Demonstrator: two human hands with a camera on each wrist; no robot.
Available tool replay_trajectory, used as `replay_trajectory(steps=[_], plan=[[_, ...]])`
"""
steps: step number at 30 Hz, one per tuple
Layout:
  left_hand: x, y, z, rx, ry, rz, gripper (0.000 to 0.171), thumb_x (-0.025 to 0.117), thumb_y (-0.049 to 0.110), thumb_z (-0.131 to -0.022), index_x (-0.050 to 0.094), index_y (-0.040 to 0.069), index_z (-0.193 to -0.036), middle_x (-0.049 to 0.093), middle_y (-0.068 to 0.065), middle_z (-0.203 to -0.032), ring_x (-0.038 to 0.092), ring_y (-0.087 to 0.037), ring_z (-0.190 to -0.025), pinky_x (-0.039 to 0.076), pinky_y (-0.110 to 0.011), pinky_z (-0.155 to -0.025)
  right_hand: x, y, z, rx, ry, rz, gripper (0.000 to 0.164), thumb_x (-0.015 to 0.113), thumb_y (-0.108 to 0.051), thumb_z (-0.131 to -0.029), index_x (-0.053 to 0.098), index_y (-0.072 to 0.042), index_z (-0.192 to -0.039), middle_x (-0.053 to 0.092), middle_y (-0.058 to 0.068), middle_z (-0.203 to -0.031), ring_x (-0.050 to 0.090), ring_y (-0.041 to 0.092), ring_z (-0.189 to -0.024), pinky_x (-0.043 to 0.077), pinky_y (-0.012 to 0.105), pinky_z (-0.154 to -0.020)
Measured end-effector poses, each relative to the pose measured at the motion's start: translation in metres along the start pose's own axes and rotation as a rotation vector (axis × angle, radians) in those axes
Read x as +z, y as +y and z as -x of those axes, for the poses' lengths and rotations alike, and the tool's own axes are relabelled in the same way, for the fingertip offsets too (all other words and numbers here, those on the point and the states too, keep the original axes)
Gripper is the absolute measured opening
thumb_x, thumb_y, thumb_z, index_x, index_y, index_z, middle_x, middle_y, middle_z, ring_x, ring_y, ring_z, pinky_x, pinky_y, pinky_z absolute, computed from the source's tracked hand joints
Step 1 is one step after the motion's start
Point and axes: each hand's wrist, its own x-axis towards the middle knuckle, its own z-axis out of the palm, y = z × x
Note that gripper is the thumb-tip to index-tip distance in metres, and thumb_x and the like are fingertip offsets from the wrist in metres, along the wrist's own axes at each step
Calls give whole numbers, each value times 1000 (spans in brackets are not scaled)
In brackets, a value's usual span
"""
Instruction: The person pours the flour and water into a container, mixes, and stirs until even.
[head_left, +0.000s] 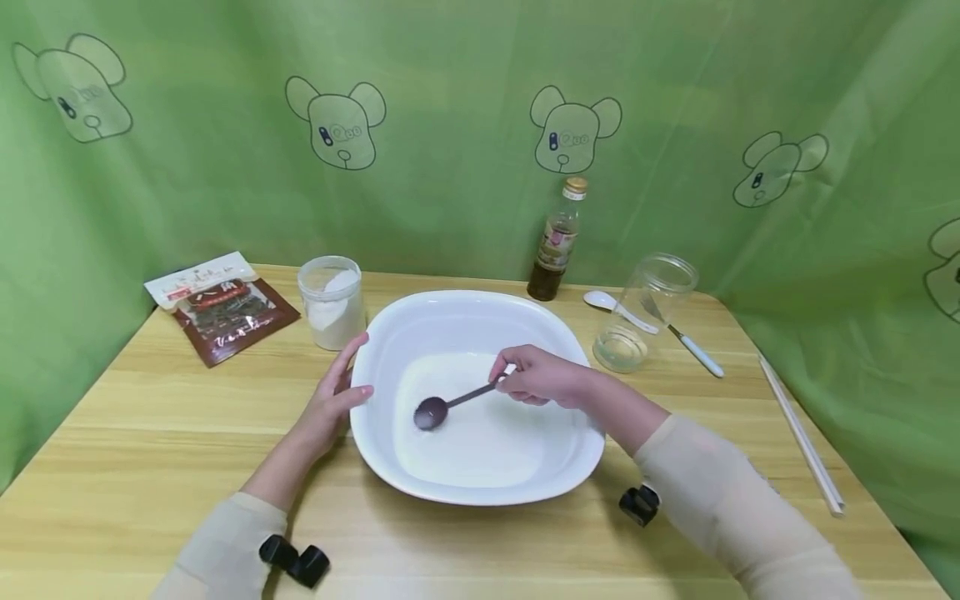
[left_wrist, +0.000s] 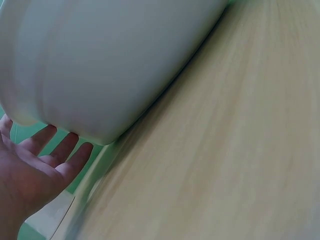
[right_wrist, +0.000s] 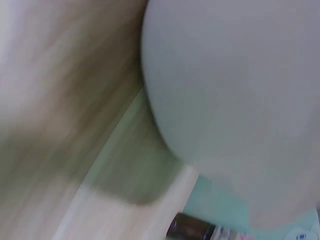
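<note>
A white basin stands on the wooden table in front of me. My right hand pinches the end of a dark, long-handled spoon over the basin. The spoon's round bowl points left, low inside the basin near its pale bottom. At the basin's left side, my left hand touches the rim with thumb and forefinger. In the left wrist view its fingers are spread, tips against the outer wall. Only the basin's outside shows large in the right wrist view; the right hand is hidden there.
Left of the basin are a tub of white powder and a brown-and-white packet. Behind stands a dark sauce bottle. To the right are a glass jar, a white spoon, a blue-handled utensil and chopsticks.
</note>
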Motion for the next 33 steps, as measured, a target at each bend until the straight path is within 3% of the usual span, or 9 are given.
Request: replay_trajectory(steps=[3,7,13,17,20,25,29,33], plan=[[0,0,0,-1,-4,4,71,47,4,-75,16,13,-138,31,-29,-125,46,-33,-101,47,-45,-74,-10,3,13,22,23,22,16,46,-1,-81,49,4,-96,32,0,-48,22,9,-38,17,18,-35],[-1,1,-1,3,-12,16,71,47,3,-75,15,13,-138,30,-30,-125,46,-33,-101,46,-46,-74,-22,2,20,24,138,82,16,45,-1,-82,51,5,-97,38,3,-48,24,9,-37,17,18,-34],[-1,0,-1,6,-11,19,71,47,2,-75,15,12,-138,31,-31,-124,46,-35,-100,47,-46,-74,-27,-1,5,5,289,158,24,45,-7,-86,50,7,-105,53,8,-57,28,9,-37,20,18,-35],[0,0,-1,0,-12,17,71,47,3,-75,15,13,-138,31,-31,-123,45,-37,-101,47,-45,-73,-23,-2,-11,-20,322,136,24,46,-8,-87,50,8,-105,56,9,-59,27,9,-36,19,18,-34],[1,0,-1,1,-4,15,72,47,3,-74,15,13,-138,32,-31,-122,46,-37,-99,48,-44,-71,-16,-3,-20,-44,279,150,20,48,-8,-86,52,4,-100,57,10,-59,28,9,-36,19,19,-34],[1,-1,0,13,-2,17,72,47,3,-74,15,13,-138,31,-31,-123,46,-37,-100,48,-45,-72,0,-6,-21,-80,111,186,13,52,-7,-84,54,0,-94,57,11,-57,30,11,-36,21,20,-35],[1,-2,0,9,-10,22,71,47,3,-75,15,12,-138,31,-31,-124,46,-35,-101,48,-43,-72,6,-4,-7,-77,-13,184,10,52,-5,-82,56,-1,-90,54,10,-52,29,10,-35,21,19,-34],[1,-1,-1,2,-8,17,71,47,3,-75,15,13,-138,32,-31,-123,47,-34,-99,49,-42,-71,1,-1,14,-38,-61,201,8,54,-4,-80,57,-1,-87,49,6,-47,30,9,-35,22,18,-34]])
